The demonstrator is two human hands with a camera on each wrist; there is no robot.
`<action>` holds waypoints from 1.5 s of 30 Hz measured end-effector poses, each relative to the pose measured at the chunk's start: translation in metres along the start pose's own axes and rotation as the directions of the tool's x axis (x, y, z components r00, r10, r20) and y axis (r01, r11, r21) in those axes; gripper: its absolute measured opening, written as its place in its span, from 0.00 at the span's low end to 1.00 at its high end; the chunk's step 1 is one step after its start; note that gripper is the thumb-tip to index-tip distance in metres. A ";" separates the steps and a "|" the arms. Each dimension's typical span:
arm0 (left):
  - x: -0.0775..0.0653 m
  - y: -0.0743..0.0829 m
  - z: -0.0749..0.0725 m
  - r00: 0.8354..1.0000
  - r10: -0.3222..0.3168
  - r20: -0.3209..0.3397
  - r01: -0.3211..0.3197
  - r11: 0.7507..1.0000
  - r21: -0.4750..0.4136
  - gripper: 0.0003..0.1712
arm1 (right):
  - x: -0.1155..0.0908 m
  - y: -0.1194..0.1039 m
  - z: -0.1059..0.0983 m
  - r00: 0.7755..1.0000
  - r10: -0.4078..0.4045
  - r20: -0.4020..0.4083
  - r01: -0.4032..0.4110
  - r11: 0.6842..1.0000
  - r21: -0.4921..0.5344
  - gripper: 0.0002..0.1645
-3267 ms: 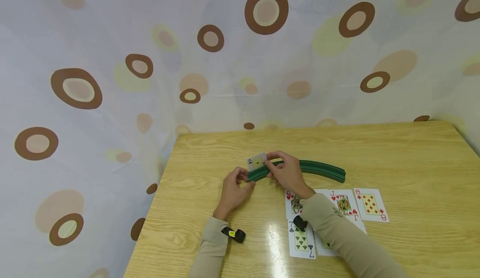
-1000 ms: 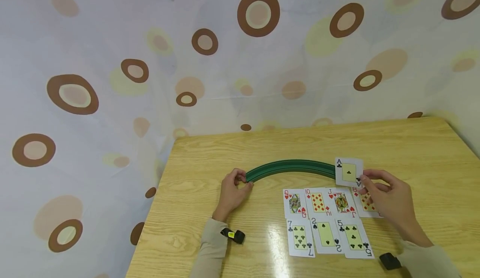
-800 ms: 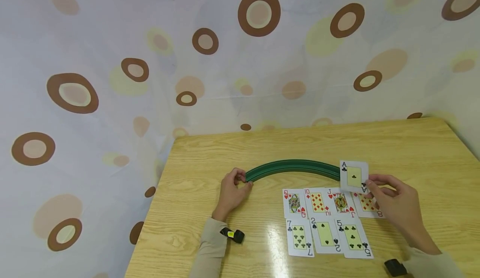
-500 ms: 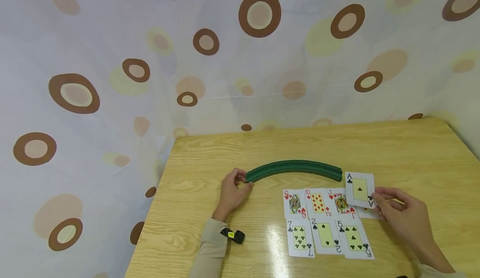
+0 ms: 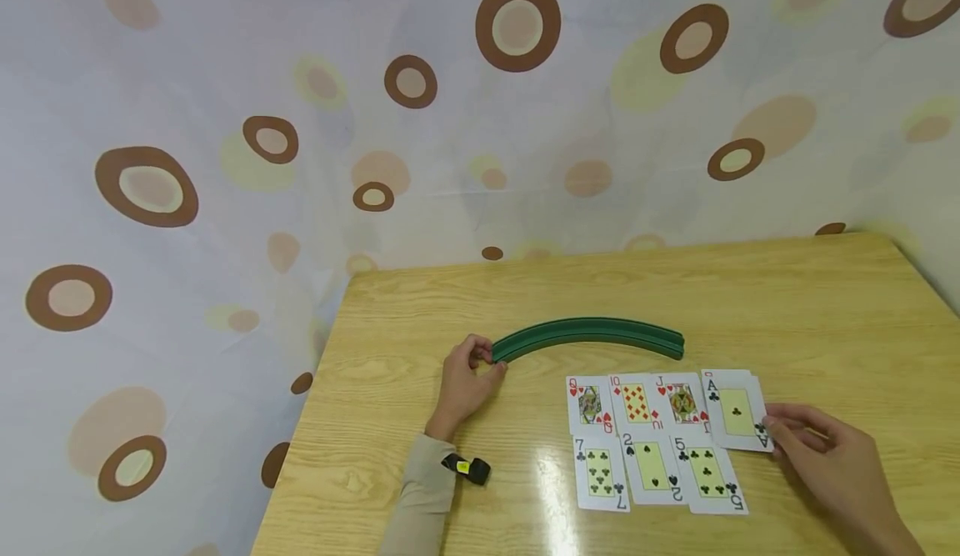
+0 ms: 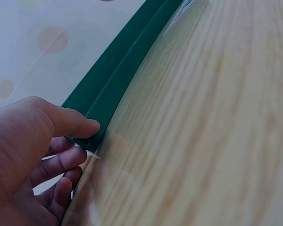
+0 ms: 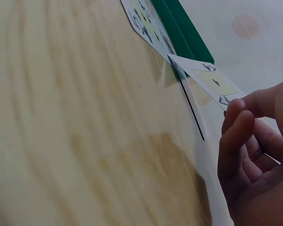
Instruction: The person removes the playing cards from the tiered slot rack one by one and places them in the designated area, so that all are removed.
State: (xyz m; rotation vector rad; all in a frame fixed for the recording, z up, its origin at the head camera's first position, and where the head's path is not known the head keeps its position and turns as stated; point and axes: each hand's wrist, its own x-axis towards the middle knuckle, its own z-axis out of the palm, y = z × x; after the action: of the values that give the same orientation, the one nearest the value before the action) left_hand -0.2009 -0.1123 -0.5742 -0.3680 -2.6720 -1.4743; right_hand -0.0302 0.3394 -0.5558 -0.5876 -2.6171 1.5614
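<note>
My left hand (image 5: 462, 385) pinches the left end of a curved green card holder (image 5: 592, 331) on the table; in the left wrist view the thumb lies on the holder's grooved face (image 6: 120, 70). Between thumb and fingertips of my right hand (image 5: 832, 464) is the right edge of an ace of clubs (image 5: 737, 410). That card covers most of the eight of diamonds, and only a sliver shows at the top. In the right wrist view the ace (image 7: 212, 82) tilts up from the table toward the fingers.
Left of the ace lie the queen of hearts (image 5: 589, 406), ten of diamonds (image 5: 635, 404) and jack of hearts (image 5: 681, 404). Below them are the seven of clubs (image 5: 600, 473), two of spades (image 5: 648, 471) and five of clubs (image 5: 707, 477). Patterned cloth (image 5: 450, 139) hangs behind the table.
The ace of clubs came out of the holder's left end, then travelled right and toward me in my right hand, down over the eight of diamonds. My left hand stayed at the holder.
</note>
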 end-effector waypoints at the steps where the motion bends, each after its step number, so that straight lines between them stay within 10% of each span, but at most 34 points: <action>1: 0.000 0.000 0.000 1.000 0.002 0.001 -0.002 1.000 -0.003 0.13 | -0.001 0.001 -0.001 1.000 0.011 0.012 -0.011 1.000 -0.018 0.27; 13: 0.000 -0.001 -0.001 1.000 0.012 0.002 -0.012 1.000 -0.017 0.13 | -0.008 0.014 -0.021 0.976 0.130 0.175 -0.095 0.977 -0.193 0.37; 24: 0.001 0.001 -0.001 1.000 0.004 0.002 -0.004 1.000 -0.004 0.13 | -0.017 0.023 -0.016 0.948 0.300 0.108 -0.274 0.940 -0.203 0.31; 45: 0.000 0.001 0.000 1.000 0.011 -0.010 -0.011 0.999 -0.030 0.13 | -0.028 0.022 -0.005 0.962 0.272 -0.034 -0.273 0.945 -0.181 0.25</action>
State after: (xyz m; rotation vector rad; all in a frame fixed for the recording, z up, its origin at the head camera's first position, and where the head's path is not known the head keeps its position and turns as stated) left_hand -0.2002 -0.1114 -0.5733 -0.3754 -2.6384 -1.5108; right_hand 0.0037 0.3432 -0.5674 -1.0062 -2.7917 1.3762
